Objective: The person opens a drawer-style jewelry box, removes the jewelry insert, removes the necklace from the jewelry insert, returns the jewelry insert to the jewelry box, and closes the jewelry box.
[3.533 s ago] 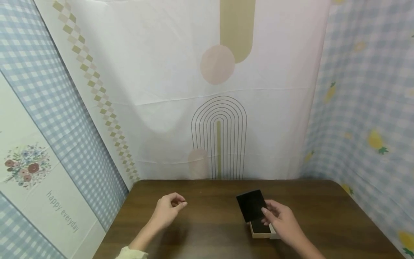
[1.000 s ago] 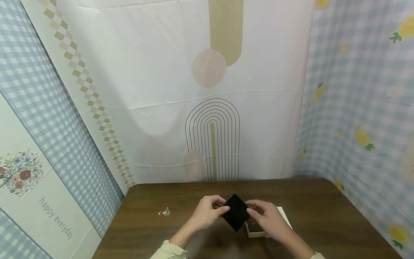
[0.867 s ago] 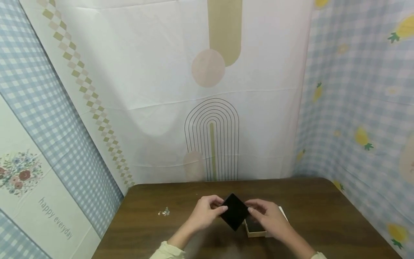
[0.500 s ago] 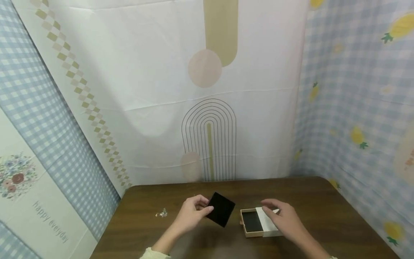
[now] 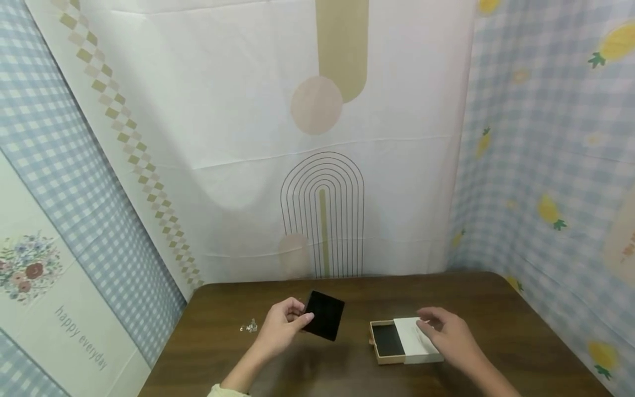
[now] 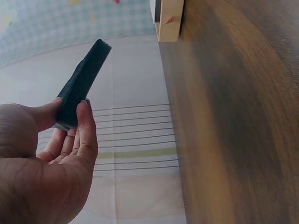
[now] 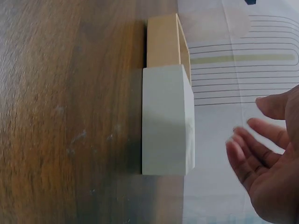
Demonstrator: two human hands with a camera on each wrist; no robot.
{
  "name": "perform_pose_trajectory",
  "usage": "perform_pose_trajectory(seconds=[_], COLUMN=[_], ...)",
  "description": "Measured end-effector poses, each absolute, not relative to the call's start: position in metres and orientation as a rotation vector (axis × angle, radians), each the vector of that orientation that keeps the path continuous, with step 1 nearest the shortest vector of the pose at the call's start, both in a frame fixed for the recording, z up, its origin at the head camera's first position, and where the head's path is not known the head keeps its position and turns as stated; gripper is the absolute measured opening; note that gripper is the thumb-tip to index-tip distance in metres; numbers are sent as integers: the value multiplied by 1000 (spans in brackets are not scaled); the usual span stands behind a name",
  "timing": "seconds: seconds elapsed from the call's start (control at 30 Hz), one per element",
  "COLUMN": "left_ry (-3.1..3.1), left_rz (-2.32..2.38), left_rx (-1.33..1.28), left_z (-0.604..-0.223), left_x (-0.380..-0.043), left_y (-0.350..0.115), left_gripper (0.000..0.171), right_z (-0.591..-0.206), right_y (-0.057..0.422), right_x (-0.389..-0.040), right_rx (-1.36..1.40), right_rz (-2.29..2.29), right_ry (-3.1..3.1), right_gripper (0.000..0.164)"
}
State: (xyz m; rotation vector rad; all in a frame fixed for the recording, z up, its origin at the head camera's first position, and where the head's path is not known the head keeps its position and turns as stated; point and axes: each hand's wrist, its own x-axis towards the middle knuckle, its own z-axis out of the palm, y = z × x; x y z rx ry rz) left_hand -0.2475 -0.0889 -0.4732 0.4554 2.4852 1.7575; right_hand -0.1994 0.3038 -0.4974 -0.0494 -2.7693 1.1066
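My left hand (image 5: 281, 328) pinches a black square foam pad (image 5: 324, 315) by one corner, thumb on one face and fingers on the other. Seen edge-on in the left wrist view, the pad (image 6: 84, 84) is fairly thick. It is held above the table, left of a small drawer box. That box has a white sleeve (image 5: 415, 344) and a tan drawer (image 5: 389, 359) with a dark inside, pulled partly out to the left. My right hand (image 5: 453, 337) hovers by the sleeve's right end, fingers loosely bent and holding nothing; the right wrist view shows it apart from the box.
Small shiny pieces (image 5: 250, 326), too small to identify, lie on the brown wooden table (image 5: 238, 364) left of my left hand. A white patterned cloth (image 5: 238, 165) hangs behind the table's far edge. Checked cloths (image 5: 536, 165) hang at both sides.
Both hands held the pad a second ago. My right hand has let go and moved right, uncovering the box. My left hand has carried the pad left and turned it.
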Motion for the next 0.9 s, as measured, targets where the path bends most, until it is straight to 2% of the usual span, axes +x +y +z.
perform_pose_trajectory(seconds=[0.53, 0.77, 0.9], left_ry=[2488, 2450, 2430], left_rz=[1844, 1865, 1874], left_rx=[283, 318, 335], left_z=[-478, -474, -475], left_x=[-244, -251, -252], left_y=[-101, -99, -100], left_gripper=[24, 27, 28], right_z=[-515, -515, -515], right_y=[311, 316, 320], right_x=[-206, -211, -211], right_rx=[-77, -90, -80], right_rz=[968, 871, 857], right_ry=[-2861, -2867, -2900], right_gripper=[52, 51, 59])
